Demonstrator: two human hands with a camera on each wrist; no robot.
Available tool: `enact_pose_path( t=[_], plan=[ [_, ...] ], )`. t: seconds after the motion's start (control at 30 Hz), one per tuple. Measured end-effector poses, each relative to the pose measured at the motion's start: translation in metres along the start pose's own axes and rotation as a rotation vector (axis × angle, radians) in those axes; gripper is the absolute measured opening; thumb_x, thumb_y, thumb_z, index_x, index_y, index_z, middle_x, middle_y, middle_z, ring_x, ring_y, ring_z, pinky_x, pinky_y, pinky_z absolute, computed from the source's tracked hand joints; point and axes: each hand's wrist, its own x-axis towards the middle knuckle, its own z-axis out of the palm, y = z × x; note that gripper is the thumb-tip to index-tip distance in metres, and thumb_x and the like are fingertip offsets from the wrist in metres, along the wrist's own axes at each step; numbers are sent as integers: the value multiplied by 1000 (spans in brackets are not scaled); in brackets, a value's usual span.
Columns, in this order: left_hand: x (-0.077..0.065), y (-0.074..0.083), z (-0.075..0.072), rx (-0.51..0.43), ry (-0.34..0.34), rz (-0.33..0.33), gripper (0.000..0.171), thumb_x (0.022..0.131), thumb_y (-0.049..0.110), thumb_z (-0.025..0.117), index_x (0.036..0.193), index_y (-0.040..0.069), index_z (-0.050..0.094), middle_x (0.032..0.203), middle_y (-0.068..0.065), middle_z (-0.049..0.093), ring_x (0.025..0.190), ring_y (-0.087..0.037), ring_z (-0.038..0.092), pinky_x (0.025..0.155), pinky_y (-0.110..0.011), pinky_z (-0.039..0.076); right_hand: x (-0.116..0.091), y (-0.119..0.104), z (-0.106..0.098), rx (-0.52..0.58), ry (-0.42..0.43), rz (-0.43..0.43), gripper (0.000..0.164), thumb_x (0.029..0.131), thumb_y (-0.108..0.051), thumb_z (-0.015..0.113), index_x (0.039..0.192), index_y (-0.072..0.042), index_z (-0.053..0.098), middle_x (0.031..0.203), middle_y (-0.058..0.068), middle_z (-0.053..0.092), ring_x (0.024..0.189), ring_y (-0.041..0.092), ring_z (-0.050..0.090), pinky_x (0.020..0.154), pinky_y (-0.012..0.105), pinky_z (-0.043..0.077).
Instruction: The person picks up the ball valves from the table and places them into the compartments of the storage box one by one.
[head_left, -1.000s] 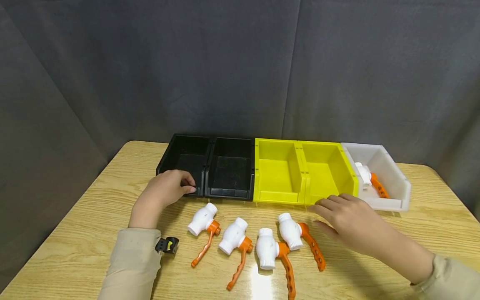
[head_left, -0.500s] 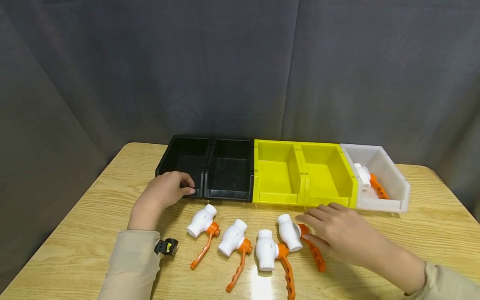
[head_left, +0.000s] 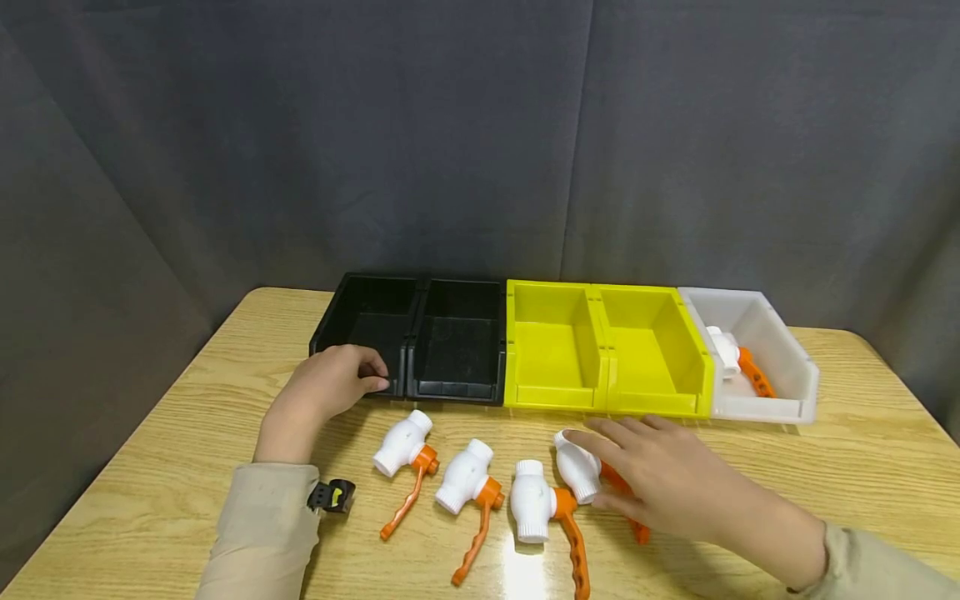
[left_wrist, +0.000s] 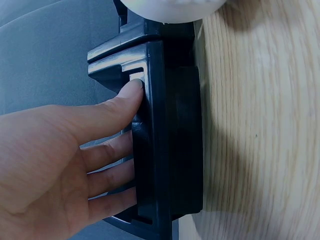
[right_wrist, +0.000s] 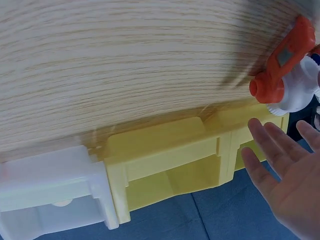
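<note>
My left hand [head_left: 326,385] grips the front lip of the leftmost black bin [head_left: 375,310]; in the left wrist view its thumb [left_wrist: 131,92] lies over the rim and the other fingers go inside. My right hand [head_left: 671,479] hovers over the rightmost white ball valve [head_left: 576,471], fingers spread around it and partly covering its orange handle [head_left: 640,531]. In the right wrist view these fingers [right_wrist: 280,142] are straight, just beside the valve [right_wrist: 297,90]. Several more valves lie in a row to the left, among them a white valve [head_left: 532,504] close to the rightmost one.
A second black bin [head_left: 459,387], two yellow bins [head_left: 555,396] [head_left: 660,403] and a translucent white bin [head_left: 765,408] continue the row at the back. One valve [head_left: 724,352] lies inside the white bin. A grey curtain [head_left: 465,142] hangs behind the wooden table [head_left: 150,492].
My right hand has moved left and toward me, from in front of the right yellow bin to over the rightmost valve. The left hand stays on the black bin.
</note>
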Motion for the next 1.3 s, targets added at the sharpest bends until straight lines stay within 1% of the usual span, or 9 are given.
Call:
enact_pose_path(
  t=[0.1, 0.2, 0.33, 0.53, 0.77, 0.97, 1.1, 1.3],
  plan=[
    [0, 0, 0, -1, 2, -2, 12, 93, 19, 70, 102, 11, 74, 94, -3, 70, 83, -20, 61, 79, -45, 50, 2, -1, 0, 22, -43, 12, 71, 87, -51, 73, 145, -17, 49, 135, 6, 59, 118, 25, 59, 93, 49, 50],
    [0, 1, 0, -2, 0, -5, 12, 93, 19, 70, 102, 11, 74, 94, -3, 70, 83, -21, 61, 80, -46, 50, 4, -2, 0, 39, -74, 13, 77, 84, -50, 76, 146, -16, 47, 138, 6, 57, 119, 26, 58, 94, 49, 49],
    [1, 1, 1, 0, -1, -6, 13, 93, 19, 70, 103, 11, 74, 95, -4, 70, 82, -21, 61, 79, -46, 50, 7, -2, 1, 45, -97, 16, 81, 80, -49, 80, 146, -15, 47, 139, 7, 55, 120, 26, 58, 95, 49, 49],
    [1, 0, 2, 4, -2, -8, 14, 94, 20, 70, 103, 11, 74, 95, -4, 70, 84, -21, 62, 80, -46, 50, 13, -2, 3, 50, -126, 20, 86, 77, -48, 83, 146, -13, 46, 140, 8, 55, 121, 26, 57, 95, 51, 49],
    [1, 1, 1, 4, 3, -8, 12, 93, 19, 71, 102, 11, 74, 95, -4, 70, 84, -22, 61, 81, -46, 50, 18, -3, 3, 51, -150, 4, 88, 76, -47, 84, 146, -11, 46, 138, 10, 56, 120, 28, 58, 96, 51, 48],
    [1, 0, 1, 5, 3, -13, 12, 93, 19, 71, 102, 11, 74, 96, -4, 70, 84, -22, 61, 81, -46, 50, 21, -5, 4, 50, -194, 16, 88, 75, -47, 84, 145, -9, 47, 135, 13, 58, 120, 30, 58, 96, 52, 48],
    [1, 0, 1, 5, 2, -10, 13, 93, 19, 71, 102, 11, 74, 96, -4, 70, 83, -21, 60, 80, -45, 50, 23, -5, 5, 51, -211, 27, 90, 74, -47, 85, 145, -7, 46, 133, 13, 58, 119, 29, 58, 96, 52, 48],
    [1, 1, 1, 7, -1, -19, 13, 93, 18, 71, 102, 10, 74, 97, -5, 70, 84, -21, 61, 81, -46, 50, 24, -5, 7, 64, -198, 30, 89, 72, -44, 87, 142, -6, 49, 128, 10, 60, 112, 28, 61, 92, 51, 51]
  ],
)
